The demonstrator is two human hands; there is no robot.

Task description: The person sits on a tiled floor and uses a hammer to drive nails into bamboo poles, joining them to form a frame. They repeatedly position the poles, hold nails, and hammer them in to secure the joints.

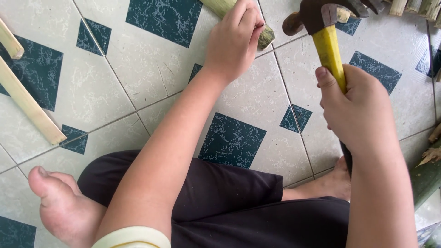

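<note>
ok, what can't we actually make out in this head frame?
- Bamboo piece: mostly covered by the left hand, upper end cut by the top edge.
- Hammer: claw tip cut off at top; lower handle hidden in the right hand.
- Bamboo pieces top right: cropped.

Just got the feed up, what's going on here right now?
A person sits cross-legged on a tiled floor. The left hand grips a green bamboo piece lying on the floor, near its cut end. The right hand holds a claw hammer by its yellow handle, its head raised beside that end and not touching it. Split bamboo strips lie off to the left, with more pieces along the top right edge.
</note>
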